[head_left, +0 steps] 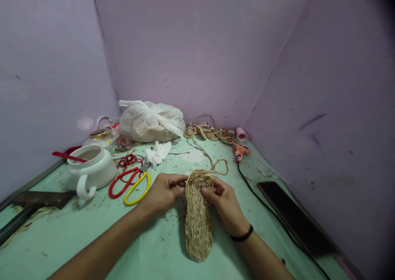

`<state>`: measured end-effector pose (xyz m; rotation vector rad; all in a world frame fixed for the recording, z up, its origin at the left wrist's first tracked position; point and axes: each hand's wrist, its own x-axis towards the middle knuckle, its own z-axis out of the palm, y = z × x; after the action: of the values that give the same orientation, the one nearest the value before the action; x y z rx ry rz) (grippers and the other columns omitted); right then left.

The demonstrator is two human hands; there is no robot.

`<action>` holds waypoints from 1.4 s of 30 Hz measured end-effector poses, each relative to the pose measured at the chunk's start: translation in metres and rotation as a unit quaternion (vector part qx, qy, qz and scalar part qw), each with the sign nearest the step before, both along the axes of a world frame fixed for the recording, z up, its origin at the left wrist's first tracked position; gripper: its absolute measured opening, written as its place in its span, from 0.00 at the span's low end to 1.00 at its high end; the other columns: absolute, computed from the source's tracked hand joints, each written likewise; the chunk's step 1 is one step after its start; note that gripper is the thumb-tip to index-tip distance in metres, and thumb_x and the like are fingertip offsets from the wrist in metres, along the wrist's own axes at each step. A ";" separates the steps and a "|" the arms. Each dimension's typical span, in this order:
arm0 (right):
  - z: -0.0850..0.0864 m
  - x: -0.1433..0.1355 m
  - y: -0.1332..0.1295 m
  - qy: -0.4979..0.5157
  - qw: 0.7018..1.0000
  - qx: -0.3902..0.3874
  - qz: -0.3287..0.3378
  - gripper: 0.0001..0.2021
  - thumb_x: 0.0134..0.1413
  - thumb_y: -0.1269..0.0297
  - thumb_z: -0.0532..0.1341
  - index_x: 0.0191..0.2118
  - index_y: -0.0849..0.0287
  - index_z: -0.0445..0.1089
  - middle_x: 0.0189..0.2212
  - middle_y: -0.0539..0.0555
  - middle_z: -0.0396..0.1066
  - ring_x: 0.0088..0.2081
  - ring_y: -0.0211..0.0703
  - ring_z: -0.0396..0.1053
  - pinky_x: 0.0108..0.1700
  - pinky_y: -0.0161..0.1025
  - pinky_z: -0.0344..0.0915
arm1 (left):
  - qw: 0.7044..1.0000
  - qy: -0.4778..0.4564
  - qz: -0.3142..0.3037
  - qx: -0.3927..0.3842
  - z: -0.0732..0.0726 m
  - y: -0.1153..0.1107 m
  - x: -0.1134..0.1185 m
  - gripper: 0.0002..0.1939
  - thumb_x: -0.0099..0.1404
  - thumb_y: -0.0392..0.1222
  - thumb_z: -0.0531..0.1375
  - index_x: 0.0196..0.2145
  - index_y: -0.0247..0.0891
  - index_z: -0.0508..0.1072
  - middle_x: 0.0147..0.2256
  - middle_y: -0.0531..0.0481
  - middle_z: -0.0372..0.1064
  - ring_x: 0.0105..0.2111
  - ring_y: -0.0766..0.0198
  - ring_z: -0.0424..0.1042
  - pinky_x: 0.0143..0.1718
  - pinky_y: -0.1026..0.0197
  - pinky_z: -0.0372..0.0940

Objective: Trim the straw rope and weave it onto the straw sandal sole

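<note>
A woven straw sole [199, 218], long and rounded at both ends, is held upright over the green table in the middle. My left hand [166, 191] pinches its upper left edge. On the upper right side my right hand [224, 202] grips it, thumb on the front face and fingers behind, partly hidden. A braided straw cord [211, 163] runs from the top of the sole back across the table, with a loop at the right. A black band circles my right wrist.
Left: white pot [103, 169] with a red stick, scissors [137, 189] with red and yellow handles, red yarn [129, 160], dark-bladed tool [40, 200]. Back: white plastic bag [151, 121], crumpled tissue [158, 153], small straw pieces [211, 133]. Right: pink spool [241, 134], black cable [271, 210], dark flat object [293, 216].
</note>
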<state>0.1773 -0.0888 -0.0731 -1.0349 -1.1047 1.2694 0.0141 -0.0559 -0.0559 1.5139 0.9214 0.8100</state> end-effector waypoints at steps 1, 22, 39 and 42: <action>0.001 0.000 0.000 0.007 1.000 0.000 0.006 0.12 0.42 0.69 0.61 0.38 0.60 0.68 0.32 0.52 0.72 0.33 0.43 0.68 0.35 0.37 0.64 | 1.000 -0.015 0.010 -0.017 -0.002 0.000 0.001 0.19 0.49 0.30 0.54 0.40 0.35 0.74 0.27 0.51 0.73 0.29 0.64 0.68 0.33 0.63 0.63; 0.004 0.012 0.000 -0.246 0.961 0.028 -0.122 0.20 0.43 0.59 0.62 0.43 0.63 0.66 0.26 0.54 0.72 0.26 0.43 0.69 0.28 0.39 0.66 | 0.973 -0.124 0.158 -0.111 -0.006 -0.004 0.012 0.15 0.42 0.33 0.62 0.32 0.31 0.72 0.28 0.47 0.74 0.27 0.62 0.71 0.26 0.65 0.64; 0.006 0.014 -0.007 -0.322 0.913 0.238 -0.082 0.06 0.45 0.72 0.58 0.31 0.57 0.71 0.38 0.56 0.64 0.36 0.43 0.66 0.29 0.36 0.67 | 0.963 -0.131 0.198 -0.128 -0.007 -0.002 0.012 0.16 0.38 0.34 0.64 0.29 0.30 0.72 0.24 0.48 0.73 0.24 0.66 0.69 0.25 0.66 0.63; 0.009 0.016 -0.007 -0.327 0.904 0.245 -0.125 0.06 0.46 0.69 0.59 0.33 0.58 0.71 0.35 0.56 0.67 0.32 0.41 0.68 0.28 0.36 0.67 | 0.962 -0.135 0.205 -0.122 -0.007 -0.002 0.012 0.15 0.38 0.34 0.64 0.29 0.30 0.72 0.24 0.48 0.72 0.25 0.66 0.69 0.26 0.66 0.63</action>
<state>0.1937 -0.0962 -0.0639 -1.1838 -1.6279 0.3813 0.0260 -0.0579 -0.0634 0.9804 1.0990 1.1228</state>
